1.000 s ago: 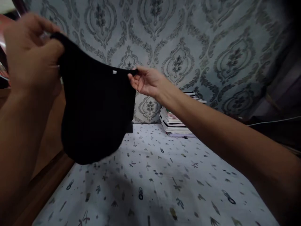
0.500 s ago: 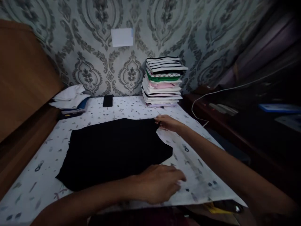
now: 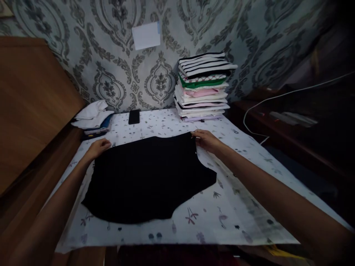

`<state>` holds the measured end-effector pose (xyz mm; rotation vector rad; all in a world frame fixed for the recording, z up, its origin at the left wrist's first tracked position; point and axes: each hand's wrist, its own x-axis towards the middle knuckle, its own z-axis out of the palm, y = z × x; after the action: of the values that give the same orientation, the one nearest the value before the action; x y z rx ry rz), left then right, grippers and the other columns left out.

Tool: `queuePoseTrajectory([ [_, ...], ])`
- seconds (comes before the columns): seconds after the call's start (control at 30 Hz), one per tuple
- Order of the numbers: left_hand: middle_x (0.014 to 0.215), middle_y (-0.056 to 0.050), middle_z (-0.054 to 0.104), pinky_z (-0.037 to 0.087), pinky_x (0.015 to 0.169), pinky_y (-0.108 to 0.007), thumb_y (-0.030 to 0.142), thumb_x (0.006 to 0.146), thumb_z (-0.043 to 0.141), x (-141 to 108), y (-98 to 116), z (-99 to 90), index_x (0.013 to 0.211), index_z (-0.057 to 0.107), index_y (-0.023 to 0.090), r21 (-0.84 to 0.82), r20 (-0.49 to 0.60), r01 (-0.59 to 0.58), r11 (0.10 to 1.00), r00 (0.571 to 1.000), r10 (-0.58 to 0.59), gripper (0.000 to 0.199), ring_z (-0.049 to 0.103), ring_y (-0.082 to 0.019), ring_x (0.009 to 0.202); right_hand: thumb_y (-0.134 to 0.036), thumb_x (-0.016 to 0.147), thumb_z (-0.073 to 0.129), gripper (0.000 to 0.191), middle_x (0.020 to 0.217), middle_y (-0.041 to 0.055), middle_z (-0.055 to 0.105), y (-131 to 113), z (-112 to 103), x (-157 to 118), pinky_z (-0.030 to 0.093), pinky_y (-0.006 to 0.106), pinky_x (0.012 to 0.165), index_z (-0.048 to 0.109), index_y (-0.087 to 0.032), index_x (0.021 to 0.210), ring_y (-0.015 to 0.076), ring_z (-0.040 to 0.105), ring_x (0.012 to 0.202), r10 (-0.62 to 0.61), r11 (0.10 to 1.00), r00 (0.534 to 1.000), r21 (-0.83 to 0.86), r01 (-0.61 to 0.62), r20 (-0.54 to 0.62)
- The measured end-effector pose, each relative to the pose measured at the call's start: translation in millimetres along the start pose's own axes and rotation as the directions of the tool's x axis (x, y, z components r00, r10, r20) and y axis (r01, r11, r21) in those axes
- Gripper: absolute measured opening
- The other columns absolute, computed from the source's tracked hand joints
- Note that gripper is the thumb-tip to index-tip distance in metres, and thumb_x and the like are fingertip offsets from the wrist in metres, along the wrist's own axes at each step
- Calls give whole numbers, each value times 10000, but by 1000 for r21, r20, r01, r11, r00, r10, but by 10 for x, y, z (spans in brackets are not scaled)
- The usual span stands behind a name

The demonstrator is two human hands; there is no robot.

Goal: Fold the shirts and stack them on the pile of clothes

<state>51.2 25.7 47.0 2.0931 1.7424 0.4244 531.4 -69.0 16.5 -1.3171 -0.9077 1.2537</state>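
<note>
A black garment (image 3: 146, 181) lies spread flat on the white patterned sheet (image 3: 194, 225); whether it is a top or something else is too dark to tell. At its far left corner, my left hand (image 3: 100, 147) is closed, with the fingers curled at the cloth's edge. My right hand (image 3: 206, 140) pinches the far right corner between thumb and fingers. The cloth between the two hands forms a fairly straight far edge, while its near edge curves.
Tall stack of folded clothes (image 3: 203, 92) at the back right, against the wall. A smaller folded pile (image 3: 95, 120) sits back left, beside a brown wooden panel (image 3: 33, 99). Between them lies a black phone (image 3: 134, 116). A white cable (image 3: 246, 118) hangs at right.
My left hand has moved from the near right side across to the garment's far left corner. My right hand still holds the far right corner. The view has shifted slightly.
</note>
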Motion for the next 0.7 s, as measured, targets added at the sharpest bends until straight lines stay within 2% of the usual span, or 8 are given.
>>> queuePoseTrajectory([
  [0.1,664,-5,589,386,658,-292,552,641,627,35,-36,23,778,629,195,4,142,-38,999,989,37,383,534,-207,707,-191,668,825,270,701,-10,638,-32,23,-32,476,193,528,557,-183,637,94,592,596,84,993,996,84,-82,-23],
  [0.27,641,22,505,367,631,-282,481,607,642,24,115,-27,696,541,219,33,335,-126,991,936,108,294,479,-185,664,-127,685,779,181,754,-6,658,-57,74,-73,491,197,550,616,-188,735,96,604,608,96,988,995,127,-91,-36],
  [0.33,674,12,513,383,655,-289,450,663,600,-55,178,-110,695,512,224,62,298,-193,979,940,167,245,490,-192,690,-143,679,781,181,761,-1,663,-55,77,-92,494,201,570,616,-189,739,95,603,614,63,989,998,138,-58,-32],
  [0.43,853,-35,584,431,757,-318,346,746,539,-343,255,-225,785,517,223,150,98,-333,931,942,321,131,546,-224,829,-216,660,791,202,786,16,684,-43,5,-145,503,235,601,610,-201,748,110,599,620,-16,994,999,106,20,-37],
  [0.5,1078,-82,611,449,874,-356,238,767,511,-635,285,-245,831,530,219,188,103,-460,868,888,448,70,562,-254,1012,-276,646,780,214,778,20,686,-30,-96,-197,509,266,626,606,-209,751,132,605,633,-64,998,998,2,64,-16],
  [0.57,1301,-99,570,433,989,-401,141,765,487,-947,294,-206,850,547,218,190,225,-562,805,823,521,130,518,-276,1201,-316,653,745,196,747,15,675,-25,-205,-252,519,303,669,620,-211,762,167,624,673,-84,971,993,-219,100,77],
  [0.63,1416,-96,524,429,1034,-429,104,779,475,-1206,285,-128,854,557,218,180,337,-593,785,787,517,158,486,-283,1287,-335,689,694,188,799,33,691,-39,-270,-304,531,366,757,660,-208,824,223,656,779,-94,850,979,-498,173,180],
  [0.7,1438,-104,516,445,1033,-443,151,836,480,-1365,263,-46,857,558,217,173,381,-582,795,784,491,105,496,-288,1295,-351,742,644,272,989,83,712,-71,-240,-356,511,461,882,691,-202,965,299,656,967,-181,640,957,-712,290,227],
])
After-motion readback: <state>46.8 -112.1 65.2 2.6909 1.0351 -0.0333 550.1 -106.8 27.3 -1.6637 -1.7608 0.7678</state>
